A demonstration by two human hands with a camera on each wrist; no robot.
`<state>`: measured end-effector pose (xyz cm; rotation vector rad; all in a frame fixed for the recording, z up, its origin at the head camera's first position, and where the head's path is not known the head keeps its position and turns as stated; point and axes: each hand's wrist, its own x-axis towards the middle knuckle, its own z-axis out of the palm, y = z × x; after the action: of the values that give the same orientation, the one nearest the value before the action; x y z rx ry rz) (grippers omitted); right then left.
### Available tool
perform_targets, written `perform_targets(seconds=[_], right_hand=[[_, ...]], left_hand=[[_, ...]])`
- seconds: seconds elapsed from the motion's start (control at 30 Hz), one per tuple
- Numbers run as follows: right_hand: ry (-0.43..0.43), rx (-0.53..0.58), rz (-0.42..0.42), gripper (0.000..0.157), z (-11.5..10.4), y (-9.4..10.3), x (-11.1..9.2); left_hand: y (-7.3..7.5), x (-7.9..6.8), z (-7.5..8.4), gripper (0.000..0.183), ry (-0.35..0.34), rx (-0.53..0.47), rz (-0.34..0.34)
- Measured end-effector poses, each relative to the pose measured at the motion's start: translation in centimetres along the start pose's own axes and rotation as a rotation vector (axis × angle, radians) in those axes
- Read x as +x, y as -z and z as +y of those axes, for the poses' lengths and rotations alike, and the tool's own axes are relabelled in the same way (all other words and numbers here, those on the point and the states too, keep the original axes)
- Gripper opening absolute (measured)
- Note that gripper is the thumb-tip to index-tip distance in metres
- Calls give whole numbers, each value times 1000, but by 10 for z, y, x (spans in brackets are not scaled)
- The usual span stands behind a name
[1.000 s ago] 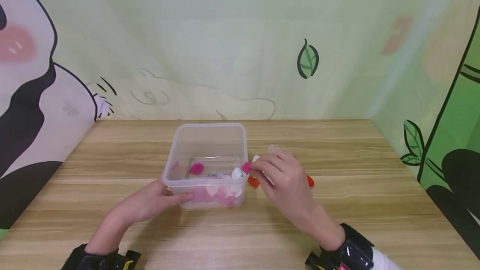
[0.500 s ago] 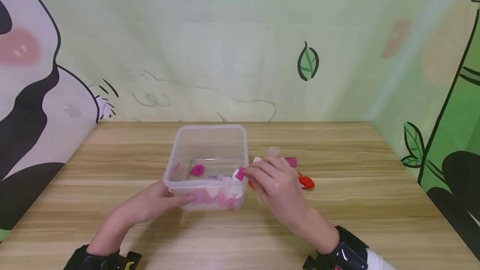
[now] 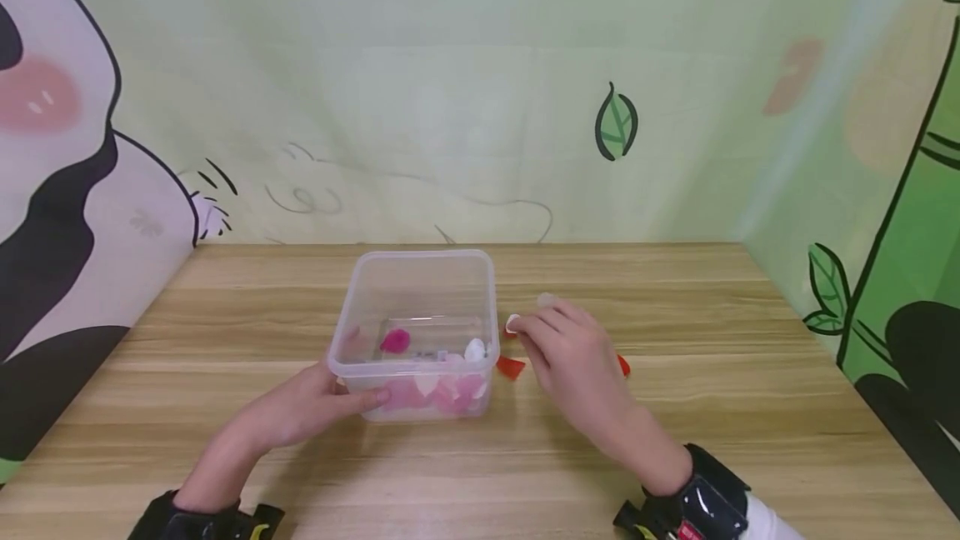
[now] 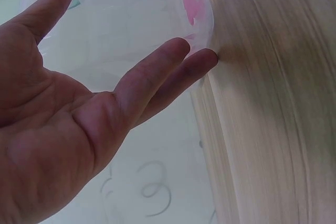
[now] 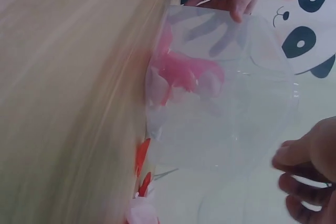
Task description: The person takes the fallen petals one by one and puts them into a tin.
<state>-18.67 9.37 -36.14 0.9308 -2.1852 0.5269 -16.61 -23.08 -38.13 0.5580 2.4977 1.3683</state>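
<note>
A clear plastic box (image 3: 442, 273) stands on the wooden table, with pink and white petals gathered mostly along its front. One magenta petal (image 3: 395, 341) lies farther back inside it. My left hand (image 3: 318, 398) steadies the box at its front left corner, thumb along the front wall; in the left wrist view the fingers are extended against the side. To the right of the box is my right hand (image 3: 577, 365), over the loose petals, its fingers loosely bent and nothing visible between them. Right at its fingertips in the head view is a white petal (image 3: 512, 323).
Between box and right hand lies a red petal (image 3: 511, 368). Another red piece (image 3: 623, 365) shows past the hand's far side, and a pale petal (image 3: 546, 300) just above it. A printed cloth wall (image 3: 450, 148) closes off the table's back edge.
My right hand has let a magenta petal go into the box at its right front corner, then moved back right over the loose petals. The left hand has stayed at the box.
</note>
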Motion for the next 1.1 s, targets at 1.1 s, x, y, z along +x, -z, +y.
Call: perform_targets(seconds=[1.1], right_hand=[[-177, -175, -780, 22, 15, -20, -22]], left_hand=[[0, 0, 0, 82, 6, 6, 1]])
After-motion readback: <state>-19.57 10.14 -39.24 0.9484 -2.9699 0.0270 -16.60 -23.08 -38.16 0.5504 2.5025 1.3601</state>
